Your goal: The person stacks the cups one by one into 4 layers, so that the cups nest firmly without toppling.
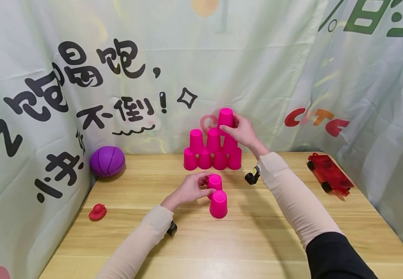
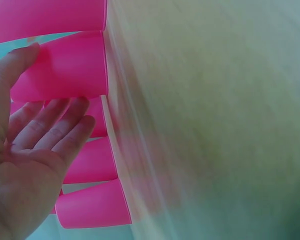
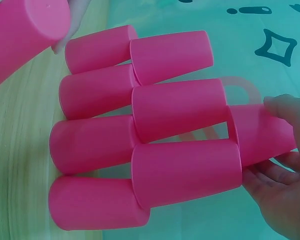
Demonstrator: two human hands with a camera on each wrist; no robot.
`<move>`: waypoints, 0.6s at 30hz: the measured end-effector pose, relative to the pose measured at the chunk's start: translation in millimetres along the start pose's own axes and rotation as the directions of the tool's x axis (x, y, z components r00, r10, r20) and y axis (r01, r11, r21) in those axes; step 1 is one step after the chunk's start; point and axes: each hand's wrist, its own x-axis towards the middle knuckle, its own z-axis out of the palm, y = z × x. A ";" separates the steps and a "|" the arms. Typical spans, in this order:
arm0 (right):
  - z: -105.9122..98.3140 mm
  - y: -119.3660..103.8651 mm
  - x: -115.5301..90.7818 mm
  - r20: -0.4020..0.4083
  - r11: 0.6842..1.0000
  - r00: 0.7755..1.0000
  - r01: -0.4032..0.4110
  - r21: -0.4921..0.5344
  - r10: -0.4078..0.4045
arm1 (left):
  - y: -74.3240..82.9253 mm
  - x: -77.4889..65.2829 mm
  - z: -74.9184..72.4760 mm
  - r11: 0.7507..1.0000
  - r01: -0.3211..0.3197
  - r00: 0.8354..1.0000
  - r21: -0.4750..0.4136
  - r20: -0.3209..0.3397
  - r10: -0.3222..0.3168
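Observation:
Pink cups stand upside down in a stepped wall, with a bottom row of several cups (image 1: 204, 159) and three cups (image 1: 196, 142) above it. My right hand (image 1: 241, 130) holds a pink cup (image 1: 226, 117) at the top, between thumb and fingers. In the right wrist view its rim meets the second row, over the gap between two cups. My left hand (image 1: 192, 188) has thumb and fingers on opposite sides of another pink cup (image 2: 65, 67) on the table. Just in front of that one stands one more pink cup (image 1: 218, 205).
A purple ball (image 1: 108, 161) sits at the table's back left corner, with a small red duck-like toy (image 1: 97, 212) nearer on the left edge. On the right lies a red toy car (image 1: 329, 174). A printed curtain (image 1: 250, 69) hangs close behind the cups.

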 end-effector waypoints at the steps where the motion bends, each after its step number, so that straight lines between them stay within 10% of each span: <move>1: -0.4 -0.4 -0.1 0.003 1.000 1.000 -0.004 0.005 0.004 | 0.1 0.1 -0.3 1.000 -0.004 1.000 0.005 0.002 0.004; 18: -18.4 -0.4 -19.6 -0.038 0.999 0.999 -0.036 0.041 0.037 | -0.1 2.0 2.6 0.999 0.030 0.999 -0.014 -0.045 -0.030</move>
